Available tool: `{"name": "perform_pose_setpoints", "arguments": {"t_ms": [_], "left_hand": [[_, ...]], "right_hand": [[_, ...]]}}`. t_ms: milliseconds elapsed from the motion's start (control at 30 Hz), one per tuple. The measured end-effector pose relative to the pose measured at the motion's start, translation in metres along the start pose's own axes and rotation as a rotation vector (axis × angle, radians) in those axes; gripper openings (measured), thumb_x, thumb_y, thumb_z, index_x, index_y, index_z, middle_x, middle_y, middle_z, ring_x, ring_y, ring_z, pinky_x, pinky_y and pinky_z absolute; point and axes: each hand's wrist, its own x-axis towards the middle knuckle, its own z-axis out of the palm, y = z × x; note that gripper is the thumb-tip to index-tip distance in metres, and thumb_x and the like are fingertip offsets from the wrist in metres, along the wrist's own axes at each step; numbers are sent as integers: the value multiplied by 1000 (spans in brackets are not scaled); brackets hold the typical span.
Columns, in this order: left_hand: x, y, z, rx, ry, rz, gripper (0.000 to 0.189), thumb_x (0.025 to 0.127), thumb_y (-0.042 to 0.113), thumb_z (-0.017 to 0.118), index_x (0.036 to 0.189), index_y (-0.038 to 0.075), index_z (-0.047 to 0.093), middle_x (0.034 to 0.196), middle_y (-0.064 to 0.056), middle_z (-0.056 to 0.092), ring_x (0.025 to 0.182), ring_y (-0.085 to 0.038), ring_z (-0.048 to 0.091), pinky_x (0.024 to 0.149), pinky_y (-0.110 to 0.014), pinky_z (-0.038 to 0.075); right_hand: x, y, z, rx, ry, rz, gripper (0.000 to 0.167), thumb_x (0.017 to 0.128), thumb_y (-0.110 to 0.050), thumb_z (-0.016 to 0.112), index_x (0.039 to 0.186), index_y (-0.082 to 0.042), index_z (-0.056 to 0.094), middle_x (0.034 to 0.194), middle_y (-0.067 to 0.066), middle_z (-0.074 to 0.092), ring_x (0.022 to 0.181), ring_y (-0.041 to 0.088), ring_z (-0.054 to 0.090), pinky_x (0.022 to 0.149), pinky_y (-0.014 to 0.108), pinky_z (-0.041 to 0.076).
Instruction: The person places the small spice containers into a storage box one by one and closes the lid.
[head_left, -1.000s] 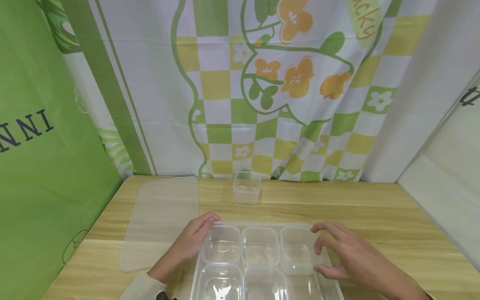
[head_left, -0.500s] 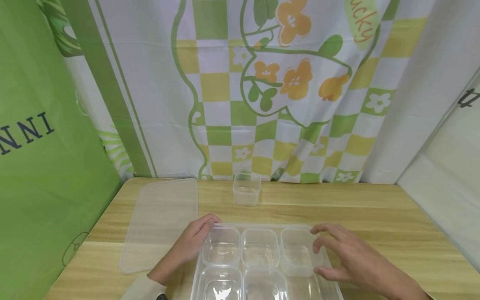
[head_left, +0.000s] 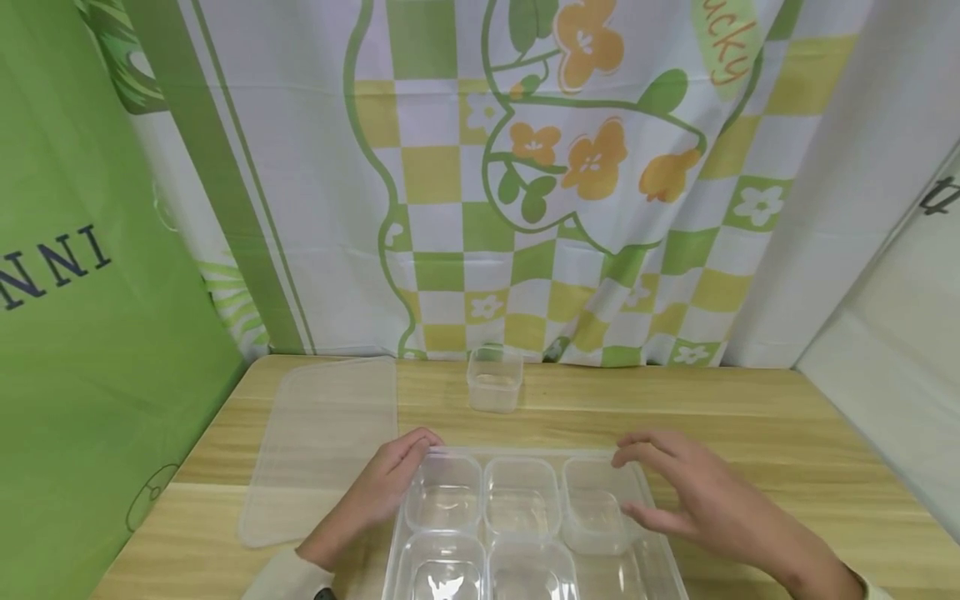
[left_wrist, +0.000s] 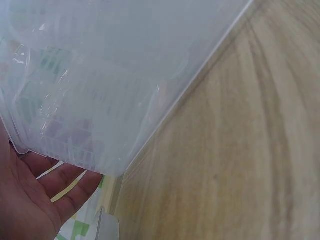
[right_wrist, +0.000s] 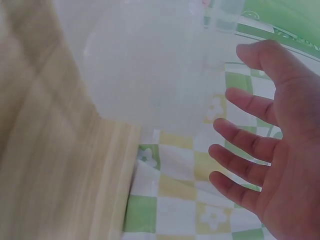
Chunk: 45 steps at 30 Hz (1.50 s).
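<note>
A large clear plastic storage box (head_left: 603,577) stands on the table, with several small clear square containers (head_left: 521,497) set inside in rows. Its front-right part shows a gap without a container. My left hand (head_left: 388,477) grips the box at its far-left corner; in the left wrist view the fingers (left_wrist: 77,195) lie against the box's outer wall. Over the far-right corner, my right hand (head_left: 693,492) hovers with fingers spread and loosely bent around the far-right small container (head_left: 592,508). The right wrist view shows nothing in its palm, fingertips (right_wrist: 220,125) apart from the box wall.
One more small clear container (head_left: 495,383) stands alone behind the box, near the back edge. A flat translucent lid (head_left: 322,442) lies on the wooden table (head_left: 750,417) to the left. A patterned curtain (head_left: 555,275) hangs behind, and a green cloth (head_left: 112,358) borders the left side.
My right hand has shifted slightly left and up over the far-right container, its fingers straightening a little. My left hand and the box stay where they were.
</note>
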Motion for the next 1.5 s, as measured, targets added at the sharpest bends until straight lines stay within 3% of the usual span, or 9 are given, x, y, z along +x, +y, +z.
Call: {"name": "perform_pose_setpoints", "arguments": {"t_ms": [133,233,367,533,1167,1500], "left_hand": [[0,1,0,-1,-1,-5,34,114,21,36,108,12,68,100,2,69,94,-20,66,83,-37,56],[0,2,0,-2,1,-13,34,114,21,36,108,12,68,100,2,69,94,-20,66,83,-37,56],[0,3,0,0,1,-7,34,114,21,37,107,11,68,101,1,70,95,-21,65,84,-37,55],[-1,6,0,-18,1,3,33,114,21,38,108,11,69,101,0,70,94,-20,66,83,-36,56],[-1,3,0,-30,-5,14,32,114,19,38,109,8,68,102,-4,70,96,-25,66,83,-40,56],[-1,2,0,-18,4,-12,34,114,20,36,108,10,68,100,-4,70,94,-25,66,82,-38,57]], "right_hand": [[10,3,-2,27,1,-16,40,90,-38,81,121,-18,65,123,-4,63,109,19,63,101,16,38],[17,4,-5,27,-24,-3,41,91,-37,81,123,-17,65,125,-5,62,112,18,62,100,19,41],[24,7,-8,0,-51,7,44,92,-35,80,128,-12,66,129,0,63,115,22,62,94,34,51],[33,12,-9,-11,-107,51,49,92,-28,80,135,-13,64,135,6,62,120,26,61,91,49,54],[81,53,2,52,-275,137,43,100,-30,71,138,-12,64,138,9,60,119,30,63,92,51,54],[106,61,14,28,-379,159,48,104,-36,64,144,-10,57,141,14,58,119,35,62,94,55,52]]}}
